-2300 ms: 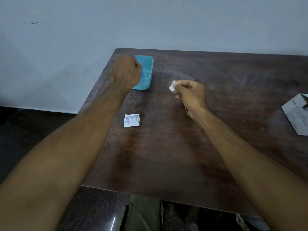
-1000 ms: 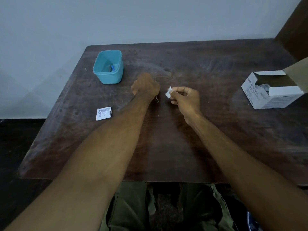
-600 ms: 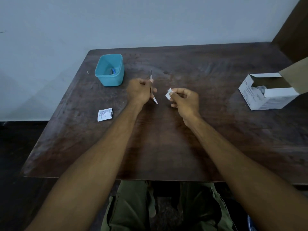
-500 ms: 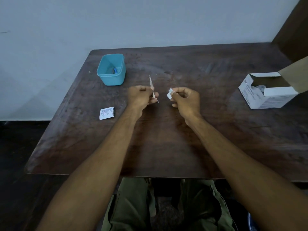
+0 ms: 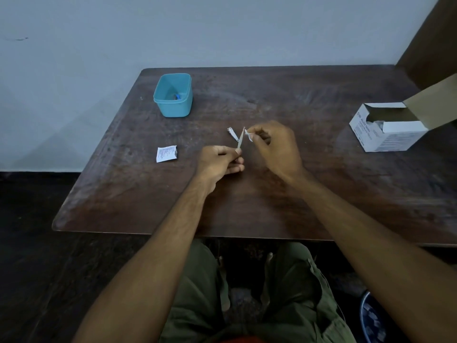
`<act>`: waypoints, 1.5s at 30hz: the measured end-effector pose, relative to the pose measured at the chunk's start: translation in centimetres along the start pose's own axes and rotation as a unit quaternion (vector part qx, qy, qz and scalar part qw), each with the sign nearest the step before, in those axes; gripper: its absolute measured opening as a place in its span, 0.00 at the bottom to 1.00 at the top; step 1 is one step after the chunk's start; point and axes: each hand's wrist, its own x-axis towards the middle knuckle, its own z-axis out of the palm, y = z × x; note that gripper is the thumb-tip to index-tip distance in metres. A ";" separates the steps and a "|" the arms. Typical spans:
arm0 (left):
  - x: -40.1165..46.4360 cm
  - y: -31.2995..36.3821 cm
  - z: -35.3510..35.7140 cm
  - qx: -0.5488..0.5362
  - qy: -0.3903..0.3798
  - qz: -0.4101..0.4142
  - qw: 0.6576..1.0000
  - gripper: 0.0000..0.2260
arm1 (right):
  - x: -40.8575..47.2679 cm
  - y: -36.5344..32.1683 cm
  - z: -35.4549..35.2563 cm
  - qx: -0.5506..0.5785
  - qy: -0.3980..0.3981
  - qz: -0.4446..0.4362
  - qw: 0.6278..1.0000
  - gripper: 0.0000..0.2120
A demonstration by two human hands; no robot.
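Note:
My left hand (image 5: 218, 161) pinches a small metal nail clipper (image 5: 237, 138) at its near end; its two arms are spread in a V pointing away from me. My right hand (image 5: 275, 147) pinches a small white swab (image 5: 248, 134) and holds it against the clipper's right arm. Both hands hover over the middle of the dark wooden table (image 5: 259, 199).
A torn white sachet wrapper (image 5: 167, 153) lies left of my hands. A teal plastic tub (image 5: 173, 94) with a small blue item inside stands at the back left. An open white cardboard box (image 5: 388, 126) sits at the right edge. The wall runs behind the table.
My left hand came back from the teal tub with the nail clipper and swung it open. My right hand brought the swab onto the clipper's arm. The camera view shifted right.

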 end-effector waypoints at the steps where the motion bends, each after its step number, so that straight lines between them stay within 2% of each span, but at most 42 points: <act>1: -0.2 -0.2 0.1 0.002 -0.003 0.003 1.000 0.05 | -0.2 -0.1 -0.1 -0.040 -0.020 -0.039 0.998 0.07; 6: -0.9 -0.9 0.2 0.000 -0.001 0.016 1.000 0.06 | -1.7 -0.3 0.9 -0.208 -0.128 -0.166 0.955 0.09; 10: -1.1 -1.2 0.2 -0.005 -0.001 0.030 1.000 0.05 | -1.0 0.0 0.8 -0.237 -0.134 -0.129 0.953 0.12; 15: -1.0 -1.4 0.3 -0.024 0.007 0.045 0.999 0.05 | 0.0 -0.4 0.8 -0.201 -0.106 -0.067 0.972 0.11; 19: -0.8 -1.6 -0.1 -0.021 0.009 0.052 0.998 0.05 | -1.5 -0.7 1.4 -0.189 -0.151 -0.106 0.965 0.11; 24: -0.9 -1.7 0.2 -0.005 0.012 0.077 0.997 0.05 | 1.5 -0.2 0.8 -0.157 -0.080 -0.018 0.984 0.12; 32: -0.8 -1.6 -0.1 -0.022 0.026 0.084 0.996 0.05 | -0.5 -1.0 1.7 -0.098 -0.066 -0.053 0.992 0.09; 35: -0.9 -1.6 0.0 -0.018 0.023 0.089 0.996 0.05 | 0.9 -0.8 1.2 -0.064 -0.021 -0.001 0.998 0.09; 38: -1.1 -1.6 0.1 -0.020 0.025 0.090 0.995 0.05 | 1.1 -1.0 1.2 0.005 -0.011 0.062 0.998 0.08; 45: -1.0 -1.6 0.4 0.009 0.030 0.105 0.994 0.07 | 0.0 -1.2 1.8 0.052 0.012 0.124 0.991 0.05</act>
